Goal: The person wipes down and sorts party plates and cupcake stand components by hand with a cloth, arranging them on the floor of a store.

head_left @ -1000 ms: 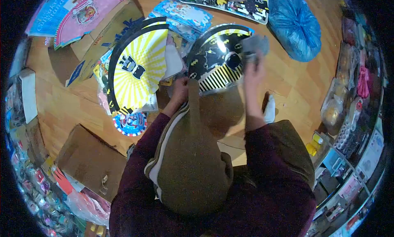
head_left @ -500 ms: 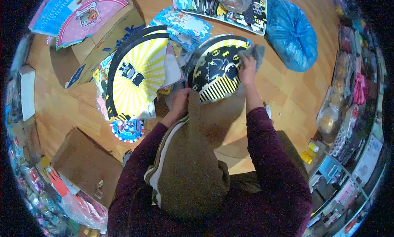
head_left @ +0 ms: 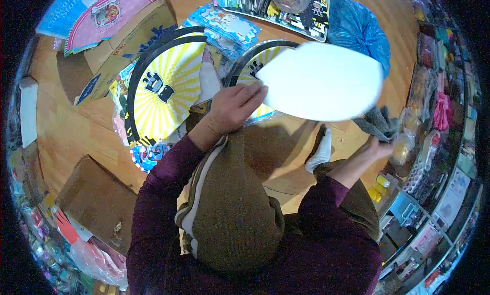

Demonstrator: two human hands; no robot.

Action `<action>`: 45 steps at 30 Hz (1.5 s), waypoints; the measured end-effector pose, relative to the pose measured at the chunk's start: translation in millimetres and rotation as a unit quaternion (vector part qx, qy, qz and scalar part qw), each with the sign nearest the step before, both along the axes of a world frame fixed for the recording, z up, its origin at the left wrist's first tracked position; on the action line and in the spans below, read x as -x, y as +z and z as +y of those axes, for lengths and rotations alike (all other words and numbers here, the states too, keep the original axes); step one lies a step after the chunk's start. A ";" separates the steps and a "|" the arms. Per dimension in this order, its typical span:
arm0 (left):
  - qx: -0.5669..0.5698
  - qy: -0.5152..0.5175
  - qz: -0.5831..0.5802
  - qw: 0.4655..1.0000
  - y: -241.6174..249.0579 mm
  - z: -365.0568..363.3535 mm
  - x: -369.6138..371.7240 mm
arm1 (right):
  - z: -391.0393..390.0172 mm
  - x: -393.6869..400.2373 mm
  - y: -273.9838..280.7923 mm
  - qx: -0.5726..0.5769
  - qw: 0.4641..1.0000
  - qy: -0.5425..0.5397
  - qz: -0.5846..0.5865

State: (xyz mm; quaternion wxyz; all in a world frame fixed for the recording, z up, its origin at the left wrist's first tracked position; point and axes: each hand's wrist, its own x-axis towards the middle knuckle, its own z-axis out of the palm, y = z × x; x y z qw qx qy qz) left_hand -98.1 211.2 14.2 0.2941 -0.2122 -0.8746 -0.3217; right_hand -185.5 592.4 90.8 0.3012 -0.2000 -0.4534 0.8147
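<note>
A white, blank-faced sheet (head_left: 324, 83) is pinched at its left end by my left hand (head_left: 232, 108). It is raised above a yellow, black-rimmed fan-shaped piece (head_left: 253, 65) and partly covers it. My right hand (head_left: 376, 148) is closed on a grey cloth (head_left: 378, 124), which reaches up to the sheet's lower right edge. Left of my left hand lies a stack of yellow-and-white fan-shaped pieces (head_left: 171, 85) with black rims.
Blue printed cards (head_left: 224, 27), a tray of printed pieces (head_left: 306, 22) and a blue plastic bag (head_left: 360, 29) lie ahead. An open carton (head_left: 120, 55) stands at upper left, a brown cardboard piece (head_left: 97, 200) at lower left. Packed shelves (head_left: 434, 193) line the right.
My left hand has moved up and right and now holds up the white sheet. My right hand has moved right and down with the grey cloth, off the black Batman-patterned fan piece.
</note>
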 end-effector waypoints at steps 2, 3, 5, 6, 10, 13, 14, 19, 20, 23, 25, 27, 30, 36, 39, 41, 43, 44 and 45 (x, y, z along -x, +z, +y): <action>0.050 -0.003 -0.034 0.998 -36.9 2.7 -9.9 | -5.5 -3.2 8.9 0.006 0.996 0.077 0.040; 0.096 0.003 -0.075 0.992 -56.5 4.1 -15.9 | -14.3 -0.3 9.3 -0.053 0.995 0.082 0.036; 0.141 0.002 -0.119 0.983 -83.7 8.8 -25.3 | -62.2 -3.0 4.8 -0.084 0.972 0.220 -0.005; 0.180 0.005 -0.156 0.971 -93.3 11.4 -28.3 | -96.1 -9.0 -7.7 -0.086 0.965 0.245 -0.038; 0.189 -0.010 -0.198 0.962 -100.0 14.3 -31.7 | -182.0 -39.5 -119.2 -0.366 0.780 0.493 -0.118; 0.212 -0.008 -0.262 0.941 -110.1 14.1 -41.0 | -223.6 -64.1 -208.4 -0.708 0.475 0.522 0.004; 0.215 -0.008 -0.262 0.941 -114.6 14.4 -42.4 | -223.2 -61.3 -212.6 -0.706 0.478 0.522 0.004; 0.181 0.001 -0.271 0.946 -106.3 14.7 -40.8 | -203.3 -11.5 -192.1 -0.804 0.451 0.382 -0.072; 0.183 0.003 -0.265 0.947 -104.6 13.2 -38.3 | -189.7 5.3 -204.5 -0.813 0.477 0.326 -0.072; 0.176 -0.008 -0.285 0.942 -104.1 19.2 -45.5 | -131.8 64.3 -234.2 -0.731 0.625 0.237 -0.141; 0.121 -0.008 -0.238 0.964 -109.0 19.6 -49.9 | -111.7 79.0 -202.7 -0.711 0.600 0.228 -0.289; 0.060 0.008 -0.207 0.976 -79.7 12.5 -47.6 | -94.7 81.9 -182.6 -0.618 0.723 0.173 -0.255; -0.065 0.058 -0.168 0.982 -34.3 -8.2 -42.0 | -45.6 69.3 -168.6 -0.334 0.908 0.185 -0.172; -0.481 0.266 -0.244 0.799 20.6 -72.0 -68.0 | -16.0 -21.4 -147.8 0.014 0.963 0.113 -0.245; -0.481 0.379 -0.275 0.741 -1.4 -106.7 -106.5 | -16.7 -38.2 -152.9 -0.157 0.951 0.083 -0.255; -0.562 0.381 -0.253 0.689 -16.7 -118.0 -130.0 | -45.2 -35.8 -141.1 -0.287 0.930 0.095 -0.208; -0.585 0.402 -0.254 0.657 -51.5 -135.6 -163.8 | -61.8 -28.3 -141.9 -0.432 0.868 0.137 -0.202; -0.584 0.400 -0.254 0.659 -55.6 -134.5 -168.2 | -77.1 -24.2 -139.9 -0.405 0.880 0.163 -0.186; -0.580 0.411 -0.263 0.653 -55.8 -132.9 -171.7 | -90.9 -20.5 -135.3 -0.508 0.834 0.159 -0.149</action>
